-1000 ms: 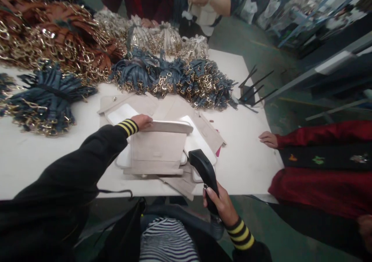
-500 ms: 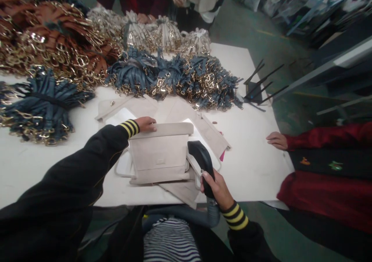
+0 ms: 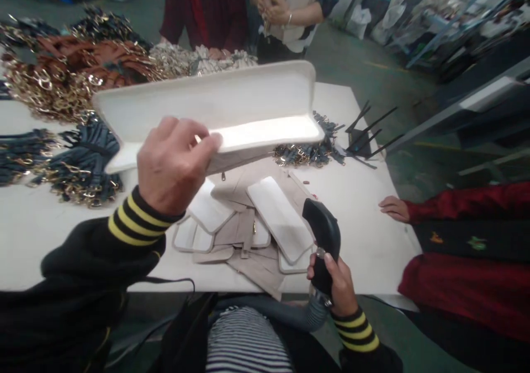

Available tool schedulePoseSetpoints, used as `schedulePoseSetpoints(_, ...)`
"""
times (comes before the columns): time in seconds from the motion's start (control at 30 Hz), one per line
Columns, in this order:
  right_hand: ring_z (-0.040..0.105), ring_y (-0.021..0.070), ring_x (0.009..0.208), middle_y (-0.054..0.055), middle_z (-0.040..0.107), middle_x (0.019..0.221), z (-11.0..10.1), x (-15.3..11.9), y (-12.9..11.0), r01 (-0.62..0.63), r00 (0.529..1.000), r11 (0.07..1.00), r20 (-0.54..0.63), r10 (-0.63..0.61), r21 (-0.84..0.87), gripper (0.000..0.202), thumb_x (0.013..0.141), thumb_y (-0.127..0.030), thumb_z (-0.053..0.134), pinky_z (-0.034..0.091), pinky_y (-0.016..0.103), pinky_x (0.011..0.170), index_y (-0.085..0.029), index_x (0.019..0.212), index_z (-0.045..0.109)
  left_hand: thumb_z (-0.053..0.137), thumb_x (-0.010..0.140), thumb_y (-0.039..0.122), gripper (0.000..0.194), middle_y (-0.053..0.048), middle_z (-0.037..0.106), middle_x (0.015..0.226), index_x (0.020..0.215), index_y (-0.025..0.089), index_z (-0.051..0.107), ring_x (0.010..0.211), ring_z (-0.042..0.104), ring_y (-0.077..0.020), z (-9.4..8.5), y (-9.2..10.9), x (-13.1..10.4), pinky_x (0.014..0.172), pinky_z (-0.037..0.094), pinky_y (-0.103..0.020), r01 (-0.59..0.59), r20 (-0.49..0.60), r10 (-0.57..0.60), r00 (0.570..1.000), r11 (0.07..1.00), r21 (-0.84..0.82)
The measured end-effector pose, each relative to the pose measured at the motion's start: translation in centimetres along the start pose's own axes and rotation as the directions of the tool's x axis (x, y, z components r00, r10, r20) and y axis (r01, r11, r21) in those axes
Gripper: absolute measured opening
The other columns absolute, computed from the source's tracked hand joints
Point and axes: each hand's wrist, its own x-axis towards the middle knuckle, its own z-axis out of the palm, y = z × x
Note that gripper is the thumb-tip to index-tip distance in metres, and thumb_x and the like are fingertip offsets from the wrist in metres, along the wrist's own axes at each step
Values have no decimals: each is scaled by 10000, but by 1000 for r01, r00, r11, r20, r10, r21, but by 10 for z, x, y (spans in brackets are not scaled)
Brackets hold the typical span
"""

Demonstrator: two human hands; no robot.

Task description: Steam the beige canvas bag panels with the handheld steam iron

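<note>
Raised above the table, my left hand (image 3: 171, 160) is closed on the near edge of a beige bag piece (image 3: 265, 100). Its pale, folded inner side faces me. With my right hand (image 3: 333, 279) I grip a black hose nozzle (image 3: 327, 229), its angled end up. A grey ribbed hose (image 3: 312, 312) runs from it toward my waist. Between my hands, several beige bag parts lie on the table, among them a white rectangular panel (image 3: 281, 218) and a strap with a gold zip pull (image 3: 254, 227).
Bundles of blue straps (image 3: 86, 158) and brown straps (image 3: 116, 61) with gold clasps lie at the back left of the white table (image 3: 364, 224). Black rods (image 3: 366, 136) stick up at the right. A co-worker's hand (image 3: 394, 208) rests by the right edge; other people stand opposite.
My left hand has lifted the beige bag piece off the stack and tipped it, uncovering white panels beneath. My right hand with the nozzle has shifted slightly right.
</note>
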Motion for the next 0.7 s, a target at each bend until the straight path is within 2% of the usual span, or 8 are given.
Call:
schedulePoseSetpoints(0.07, 537, 131, 480, 16, 570, 601, -2, -4, -2, -15, 1000, 999, -22, 16, 51, 364, 797, -515, 532, 412, 230, 396, -153, 820, 554, 408, 857, 137, 214, -56, 583, 834, 923, 155, 611, 710, 476, -158, 8, 27, -29, 604, 400, -280, -58, 4, 58, 998, 998, -20)
schedulePoseSetpoints(0.13, 536, 128, 479, 10, 567, 618, -4, -9, -4, -20, 998, 995, -56, 26, 95, 350, 798, -503, 537, 404, 223, 376, -158, 857, 553, 422, 847, 119, 201, -72, 592, 825, 917, 151, 607, 699, 490, -170, 34, 60, -72, 578, 400, -284, -91, 163, 105, 981, 992, -92)
schedulePoseSetpoints(0.27, 531, 122, 493, -5, 555, 681, -9, -18, -6, 9, 993, 988, -118, 9, 155, 350, 806, -474, 541, 407, 216, 365, -186, 1003, 512, 427, 829, 97, 197, -102, 597, 848, 898, 143, 606, 774, 549, -204, 89, 125, -159, 614, 441, -321, 20, 599, 174, 781, 953, -304)
schedulePoseSetpoints(0.37, 529, 123, 506, -5, 545, 700, -10, -21, -7, -10, 995, 989, -95, 24, 151, 348, 816, -465, 532, 413, 222, 382, -193, 1029, 490, 385, 837, 107, 274, -130, 603, 896, 1016, 147, 588, 810, 575, -222, 98, 152, -192, 665, 462, -362, 198, 715, 139, 685, 909, -366)
schedulePoseSetpoints(0.43, 526, 127, 503, 7, 547, 689, -9, -21, -9, -40, 998, 995, -34, 43, 88, 333, 817, -476, 525, 409, 231, 389, -180, 969, 510, 377, 848, 162, 277, -124, 610, 851, 1023, 163, 593, 784, 582, -224, 88, 156, -198, 669, 469, -367, 262, 709, 172, 684, 849, -458)
schedulePoseSetpoints(0.53, 516, 138, 480, 19, 551, 597, -3, -19, -11, -44, 993, 995, 108, 53, -86, 340, 829, -501, 489, 400, 248, 398, -165, 813, 532, 364, 862, 243, 267, -90, 605, 758, 937, 208, 618, 750, 576, -201, 65, 142, -197, 692, 478, -345, 334, 625, 184, 759, 713, -616)
schedulePoseSetpoints(0.63, 514, 140, 465, 11, 554, 536, 7, -15, -12, 7, 966, 966, 251, 61, -260, 357, 847, -511, 451, 404, 256, 422, -171, 759, 522, 396, 844, 261, 248, -122, 609, 899, 971, 195, 599, 893, 557, -226, 57, 112, -200, 826, 457, -395, 513, 552, -194, 811, 689, -512)
schedulePoseSetpoints(0.7, 526, 139, 474, 5, 562, 534, 18, -11, -13, 52, 939, 935, 336, 74, -352, 355, 851, -512, 440, 415, 257, 451, -176, 757, 506, 457, 800, 277, 273, -155, 577, 1026, 1020, 155, 565, 1018, 513, -270, 66, 90, -210, 899, 418, -457, 696, 504, -498, 706, 618, -365)
